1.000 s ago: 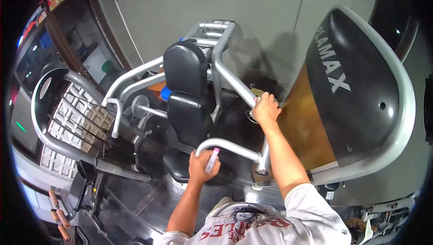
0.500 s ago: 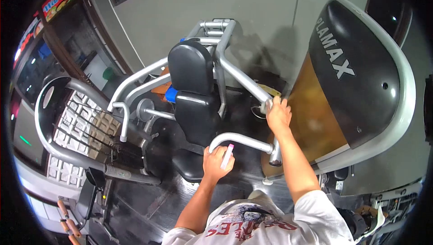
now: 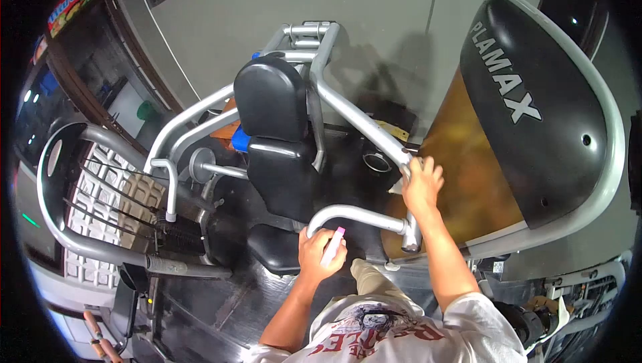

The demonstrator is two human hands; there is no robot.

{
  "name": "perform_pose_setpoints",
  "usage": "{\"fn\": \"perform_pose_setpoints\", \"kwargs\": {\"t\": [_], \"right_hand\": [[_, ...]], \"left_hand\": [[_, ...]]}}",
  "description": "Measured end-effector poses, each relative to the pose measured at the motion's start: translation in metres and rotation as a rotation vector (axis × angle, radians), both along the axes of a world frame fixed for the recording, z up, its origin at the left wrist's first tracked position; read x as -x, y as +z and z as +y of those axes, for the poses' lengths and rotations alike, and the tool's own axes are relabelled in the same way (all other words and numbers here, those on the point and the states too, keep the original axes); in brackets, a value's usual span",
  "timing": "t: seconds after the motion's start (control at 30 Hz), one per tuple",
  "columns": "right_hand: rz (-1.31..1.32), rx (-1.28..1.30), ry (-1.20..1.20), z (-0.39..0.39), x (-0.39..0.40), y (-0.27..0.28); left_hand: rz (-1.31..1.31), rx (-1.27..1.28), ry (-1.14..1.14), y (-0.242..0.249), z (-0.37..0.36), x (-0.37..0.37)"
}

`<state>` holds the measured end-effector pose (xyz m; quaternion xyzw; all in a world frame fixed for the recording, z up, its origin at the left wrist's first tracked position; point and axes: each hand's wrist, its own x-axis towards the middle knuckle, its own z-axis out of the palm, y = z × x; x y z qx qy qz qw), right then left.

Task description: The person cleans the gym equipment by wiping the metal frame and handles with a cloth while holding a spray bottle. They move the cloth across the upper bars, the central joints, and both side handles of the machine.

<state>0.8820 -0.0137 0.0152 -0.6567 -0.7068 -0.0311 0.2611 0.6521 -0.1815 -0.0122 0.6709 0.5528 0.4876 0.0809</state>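
My left hand [image 3: 319,255] is closed around the end of a curved silver handle [image 3: 351,212] on a gym machine, with a slim white tube with a pink top [image 3: 332,246] held along its fingers. Further to the right, my right hand [image 3: 422,184] wraps over the machine's silver arm bar [image 3: 364,128], and a white cloth [image 3: 397,187] pokes out beneath its fingers. Between the bars stands the machine's black padded backrest [image 3: 271,99], with the black seat [image 3: 273,248] below it.
A tall black and gold machine housing [image 3: 518,122] rises close on the right. At the left stand another silver handle [image 3: 172,189] and a grey curved frame [image 3: 100,243] around a weight stack. A grey wall [image 3: 374,15] is behind, and dark floor [image 3: 221,299] lies below.
My right hand has moved slightly down along the bar, and more of the white cloth shows. My left hand stays at the handle. The view has shifted a little, and a leg shows below.
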Motion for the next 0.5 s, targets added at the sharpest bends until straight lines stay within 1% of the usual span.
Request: {"fn": "perform_pose_setpoints", "kwargs": {"t": [0.1, 0.13, 0.23, 0.27, 0.33, 0.4, 0.47, 0.5], "right_hand": [[-0.046, -0.03, 0.02, 0.056, 0.035, -0.008], [-0.062, 0.017, 0.026, 0.071, 0.047, -0.002], [-0.018, 0.02, 0.068, 0.108, 0.079, 0.011], [0.031, 0.069, 0.07, 0.118, 0.086, 0.018], [0.101, 0.152, 0.053, 0.135, 0.098, 0.03], [0.1, 0.196, 0.028, 0.148, 0.105, 0.033], [0.076, 0.231, 0.009, 0.151, 0.103, 0.031], [0.094, 0.235, 0.013, 0.137, 0.094, 0.032]], "left_hand": [[0.035, 0.006, 0.003, 0.004, 0.003, 0.0], [0.057, -0.012, 0.016, 0.007, 0.004, -0.002], [0.037, 0.003, 0.042, 0.003, 0.007, -0.001], [0.032, 0.012, 0.046, 0.003, 0.007, -0.001], [0.034, 0.049, 0.048, 0.004, 0.005, 0.0], [0.043, 0.044, 0.052, 0.004, 0.005, -0.001], [0.058, 0.027, 0.069, 0.003, 0.01, 0.001], [0.066, 0.027, 0.069, 0.003, 0.004, -0.001]]}}
